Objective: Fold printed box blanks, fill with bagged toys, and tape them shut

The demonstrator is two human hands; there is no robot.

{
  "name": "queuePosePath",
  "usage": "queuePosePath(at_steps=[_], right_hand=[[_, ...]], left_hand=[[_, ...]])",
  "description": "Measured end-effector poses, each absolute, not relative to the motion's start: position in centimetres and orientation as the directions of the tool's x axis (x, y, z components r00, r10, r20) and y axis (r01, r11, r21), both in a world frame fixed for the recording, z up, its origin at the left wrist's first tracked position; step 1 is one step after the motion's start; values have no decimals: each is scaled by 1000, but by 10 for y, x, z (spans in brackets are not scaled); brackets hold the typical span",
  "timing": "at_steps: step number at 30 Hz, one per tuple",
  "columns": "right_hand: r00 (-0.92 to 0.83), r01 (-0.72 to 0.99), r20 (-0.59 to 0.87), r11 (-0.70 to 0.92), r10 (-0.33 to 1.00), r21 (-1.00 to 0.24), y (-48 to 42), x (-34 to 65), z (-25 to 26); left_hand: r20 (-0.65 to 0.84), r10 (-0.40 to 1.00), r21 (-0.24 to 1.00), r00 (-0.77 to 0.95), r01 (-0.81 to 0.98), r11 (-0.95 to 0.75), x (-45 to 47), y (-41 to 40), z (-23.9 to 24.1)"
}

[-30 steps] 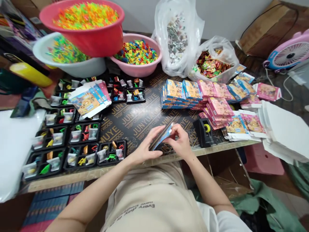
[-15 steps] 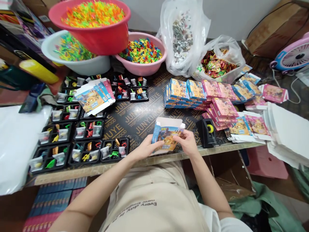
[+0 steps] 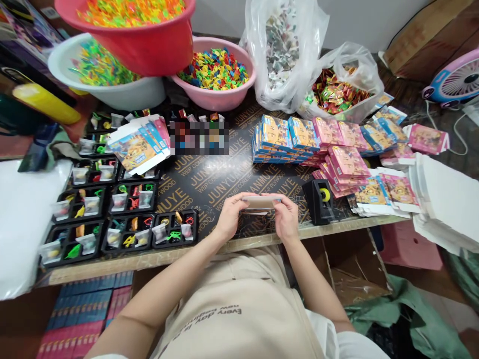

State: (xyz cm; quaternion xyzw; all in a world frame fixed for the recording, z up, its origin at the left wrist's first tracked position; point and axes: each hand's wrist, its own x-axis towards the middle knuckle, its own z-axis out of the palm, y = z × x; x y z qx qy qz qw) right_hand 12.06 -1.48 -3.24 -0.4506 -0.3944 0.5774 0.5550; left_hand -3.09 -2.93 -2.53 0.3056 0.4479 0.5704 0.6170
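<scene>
Between my two hands, near the front edge of the table, is a small cardboard box (image 3: 260, 203), tilted so that its brownish inside faces me. My left hand (image 3: 232, 215) grips its left end and my right hand (image 3: 287, 217) its right end, fingers behind it and thumbs in front. The printed face is turned away. Left of my hands stand several black trays (image 3: 174, 230) with small toys and little white packets in their compartments. Flat printed cartons (image 3: 140, 144) lie on top of some trays. A black tape dispenser (image 3: 318, 202) stands to the right of my right hand.
Stacked blue boxes (image 3: 275, 137) and pink boxes (image 3: 346, 162) stand at the right. Behind are a red basin (image 3: 149, 47), a pink basin (image 3: 220, 99) and plastic bags (image 3: 279, 92) of small parts. White cartons (image 3: 445, 199) lie at the far right, near a fan (image 3: 456, 80).
The box has been tipped from showing its printed blue front to showing its brownish inside. Both hands have moved to its two ends. The camera view has shifted slightly.
</scene>
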Motion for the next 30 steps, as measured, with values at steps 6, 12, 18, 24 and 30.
queuePosePath(at_steps=[6, 12, 18, 24, 30], right_hand=[[180, -377, 101, 163, 979, -912, -10, 110, -25], [179, -111, 253, 275, 951, -955, -18, 112, -34], [25, 111, 375, 370, 927, -922, -18, 125, -36], [-267, 325, 671, 720, 692, -613, -19, 151, -36], [281, 744, 686, 299, 671, -597, -34, 247, -31]], left_hand=[[35, 959, 900, -281, -409, -153, -21, -29, -19], [164, 953, 959, -253, -186, -214, -24, -33, -23], [366, 925, 931, -100, 41, -363, -47, -30, -27], [744, 627, 549, 230, 322, -771, -69, -23, -36], [811, 474, 326, 343, 409, -853, -70, -19, -31]])
